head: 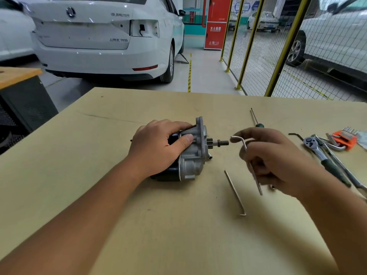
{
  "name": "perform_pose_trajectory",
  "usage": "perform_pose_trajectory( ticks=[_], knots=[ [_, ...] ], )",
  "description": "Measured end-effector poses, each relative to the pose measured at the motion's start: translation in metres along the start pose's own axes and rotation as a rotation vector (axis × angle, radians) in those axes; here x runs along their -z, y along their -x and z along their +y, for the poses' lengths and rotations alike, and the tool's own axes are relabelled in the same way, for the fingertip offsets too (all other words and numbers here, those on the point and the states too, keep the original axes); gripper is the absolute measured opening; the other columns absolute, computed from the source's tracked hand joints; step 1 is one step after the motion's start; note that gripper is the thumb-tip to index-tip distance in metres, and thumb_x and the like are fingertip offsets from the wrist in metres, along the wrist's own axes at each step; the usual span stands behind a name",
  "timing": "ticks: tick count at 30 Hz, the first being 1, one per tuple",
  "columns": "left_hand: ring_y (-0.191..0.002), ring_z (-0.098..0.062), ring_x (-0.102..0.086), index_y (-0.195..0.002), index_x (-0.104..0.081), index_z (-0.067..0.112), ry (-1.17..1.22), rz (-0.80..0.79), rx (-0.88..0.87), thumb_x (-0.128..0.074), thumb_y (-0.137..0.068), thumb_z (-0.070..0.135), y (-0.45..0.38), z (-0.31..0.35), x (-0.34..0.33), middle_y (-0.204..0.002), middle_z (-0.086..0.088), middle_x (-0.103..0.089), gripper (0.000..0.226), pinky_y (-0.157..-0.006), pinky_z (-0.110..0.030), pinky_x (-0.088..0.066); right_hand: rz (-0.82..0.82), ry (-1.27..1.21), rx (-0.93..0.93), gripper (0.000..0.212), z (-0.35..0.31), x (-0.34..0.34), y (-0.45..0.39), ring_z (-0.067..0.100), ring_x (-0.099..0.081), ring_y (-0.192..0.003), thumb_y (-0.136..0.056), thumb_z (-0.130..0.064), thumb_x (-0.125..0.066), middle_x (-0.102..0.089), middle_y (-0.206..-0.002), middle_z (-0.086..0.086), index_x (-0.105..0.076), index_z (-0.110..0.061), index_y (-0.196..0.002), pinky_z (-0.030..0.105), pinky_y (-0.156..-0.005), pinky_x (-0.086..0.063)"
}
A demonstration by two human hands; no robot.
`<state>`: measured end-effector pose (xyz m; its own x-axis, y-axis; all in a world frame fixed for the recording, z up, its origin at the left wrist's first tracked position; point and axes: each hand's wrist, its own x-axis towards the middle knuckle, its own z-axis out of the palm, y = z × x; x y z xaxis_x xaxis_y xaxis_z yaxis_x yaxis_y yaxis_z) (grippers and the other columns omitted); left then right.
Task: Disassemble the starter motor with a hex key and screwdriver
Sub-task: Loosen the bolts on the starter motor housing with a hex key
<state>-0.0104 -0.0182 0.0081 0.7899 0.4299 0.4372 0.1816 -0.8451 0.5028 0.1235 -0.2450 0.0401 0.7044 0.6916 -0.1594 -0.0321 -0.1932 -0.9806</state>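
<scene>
The starter motor (193,153) lies on its side on the wooden table (119,205), its silver housing and pinion shaft pointing right. My left hand (158,147) grips its black body from above, thumb on the silver housing. My right hand (278,161) holds a silver hex key (249,155) just right of the shaft tip, its short bent end pointing at the shaft without touching it. A long thin bolt (235,193) lies on the table in front of the motor. A green-handled screwdriver (255,120) lies behind my right hand.
A ratchet wrench (317,149) with a dark handle, a black hex key (296,134) and an orange holder of hex keys (344,138) lie at the right edge. Beyond the table stand a white car (107,36) and a yellow mesh fence (282,48).
</scene>
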Motion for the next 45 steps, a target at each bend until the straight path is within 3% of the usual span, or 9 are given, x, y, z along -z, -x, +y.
perform_pose_trajectory(
  ticks=[5, 10, 13, 22, 27, 37, 45],
  knots=[
    [-0.103, -0.013, -0.057, -0.126, -0.068, 0.047, -0.002, 0.038, 0.008, -0.047, -0.089, 0.063, 0.001, 0.003, -0.002, -0.105, 0.016, -0.070, 0.045, -0.091, -0.041, -0.046, 0.045, -0.163, 0.096, 0.025, 0.018, -0.036, -0.003, 0.012, -0.026, -0.041, -0.103, -0.012, -0.053, -0.037, -0.061, 0.005, -0.073, -0.012, -0.089, 0.017, -0.042, -0.024],
    [-0.103, -0.015, -0.058, -0.125, -0.069, 0.045, -0.006, 0.051, 0.005, -0.048, -0.089, 0.062, 0.001, 0.004, -0.003, -0.105, 0.015, -0.071, 0.045, -0.092, -0.040, -0.044, 0.186, -0.075, 0.260, 0.016, 0.025, -0.055, -0.013, 0.013, -0.037, -0.041, -0.101, -0.018, -0.060, -0.048, -0.053, -0.001, -0.071, -0.025, -0.091, 0.021, -0.041, -0.030],
    [-0.103, -0.016, -0.059, -0.124, -0.070, 0.044, -0.006, 0.059, 0.002, -0.048, -0.088, 0.061, 0.001, 0.006, -0.003, -0.105, 0.014, -0.071, 0.045, -0.092, -0.040, -0.044, 0.244, -0.010, 0.280, 0.013, 0.024, -0.059, -0.018, 0.014, -0.042, -0.039, -0.096, -0.019, -0.066, -0.055, -0.054, 0.001, -0.064, -0.020, -0.083, 0.020, -0.039, -0.032],
    [-0.103, -0.016, -0.059, -0.123, -0.070, 0.044, -0.005, 0.083, -0.016, -0.049, -0.088, 0.061, -0.001, 0.005, -0.006, -0.105, 0.015, -0.071, 0.044, -0.089, -0.037, -0.042, 0.163, -0.092, 0.235, 0.009, 0.020, -0.064, -0.026, 0.017, -0.038, -0.034, -0.093, -0.007, -0.065, -0.053, -0.053, 0.010, -0.064, -0.005, -0.084, 0.022, -0.041, -0.032],
    [-0.103, -0.017, -0.060, -0.123, -0.070, 0.044, -0.011, 0.079, -0.017, -0.048, -0.088, 0.061, -0.001, 0.005, -0.006, -0.105, 0.014, -0.071, 0.045, -0.090, -0.039, -0.044, 0.095, -0.176, 0.215, 0.009, 0.014, -0.063, -0.026, 0.016, -0.032, -0.032, -0.088, 0.004, -0.052, -0.053, -0.055, 0.019, -0.060, 0.003, -0.083, 0.020, -0.042, -0.033],
    [-0.103, -0.018, -0.059, -0.125, -0.070, 0.044, -0.026, 0.056, -0.023, -0.047, -0.088, 0.061, 0.000, 0.006, -0.002, -0.104, 0.013, -0.071, 0.047, -0.088, -0.039, -0.043, 0.006, -0.290, 0.023, 0.008, 0.006, -0.061, -0.027, 0.014, -0.027, -0.033, -0.091, 0.003, -0.053, -0.052, -0.056, 0.016, -0.054, -0.004, -0.092, 0.017, -0.044, -0.023],
    [-0.110, -0.020, -0.059, -0.128, -0.069, 0.041, -0.032, 0.013, -0.045, -0.051, -0.086, 0.057, 0.003, 0.009, 0.003, -0.113, 0.012, -0.071, 0.048, -0.094, -0.040, -0.043, -0.078, -0.516, -0.140, 0.012, -0.006, -0.060, -0.026, 0.008, -0.031, -0.030, -0.099, 0.003, -0.047, -0.051, -0.058, 0.010, -0.050, -0.005, -0.090, 0.014, -0.029, -0.025]
  ],
)
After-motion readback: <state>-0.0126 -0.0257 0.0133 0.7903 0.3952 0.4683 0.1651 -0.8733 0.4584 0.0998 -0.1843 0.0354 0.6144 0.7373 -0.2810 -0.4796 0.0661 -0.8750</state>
